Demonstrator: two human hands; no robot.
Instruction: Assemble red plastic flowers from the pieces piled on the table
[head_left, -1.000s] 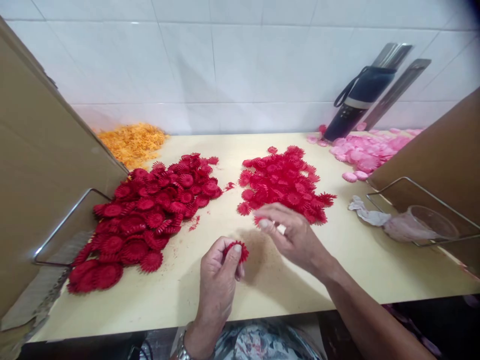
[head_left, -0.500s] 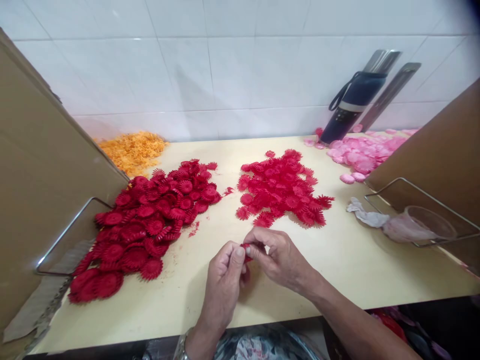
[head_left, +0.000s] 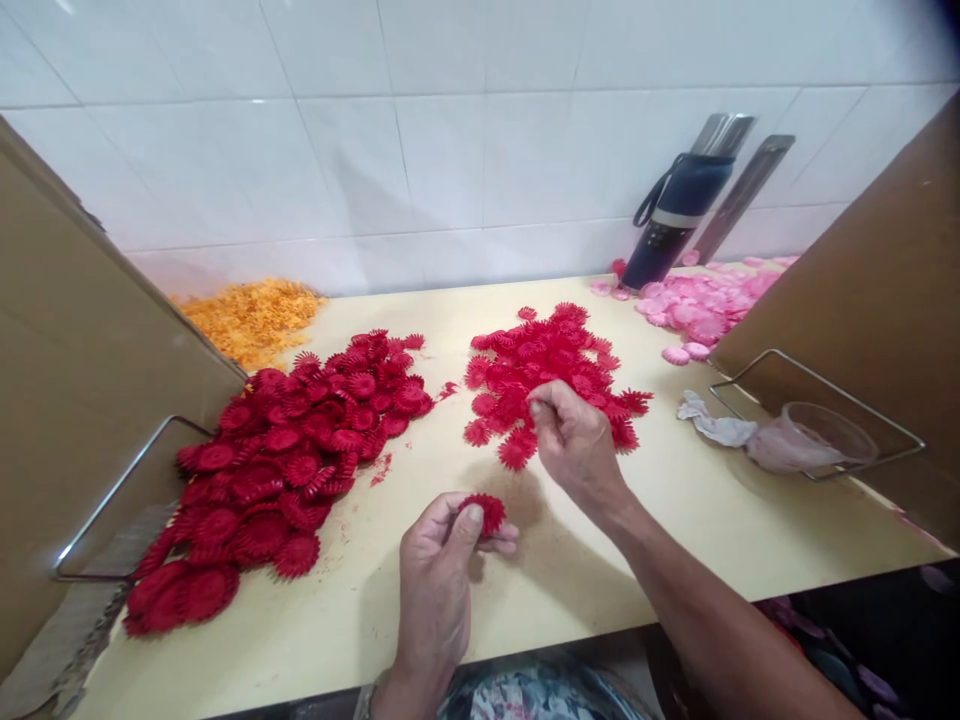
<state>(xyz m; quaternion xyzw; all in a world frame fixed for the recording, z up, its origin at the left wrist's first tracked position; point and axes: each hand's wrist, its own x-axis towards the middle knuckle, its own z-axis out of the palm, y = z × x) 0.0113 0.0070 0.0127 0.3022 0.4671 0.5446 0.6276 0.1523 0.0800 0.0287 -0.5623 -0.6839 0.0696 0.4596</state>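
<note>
Between the thumb and fingers of my left hand (head_left: 442,570) is a dark red fringed flower piece (head_left: 486,512), held above the table's front part. My right hand (head_left: 574,440) is over the near edge of a brighter red pile (head_left: 551,350), thumb and forefinger pinched together; what lies between the fingertips, if anything, is too small to make out. A larger heap of dark red flower pieces (head_left: 285,440) spreads over the left side of the table (head_left: 337,640).
Orange pieces (head_left: 255,315) lie at the back left, pink ones (head_left: 705,305) at the back right. A dark blue bottle (head_left: 675,220) leans on the tiled wall. Brown boards with wire frames flank the table; a plastic cup (head_left: 814,440) and tissue (head_left: 716,420) rest at right.
My right hand has left my left hand and moved forward over the brighter red pile. My left hand still holds its flower piece, now more visible. The view has shifted slightly.
</note>
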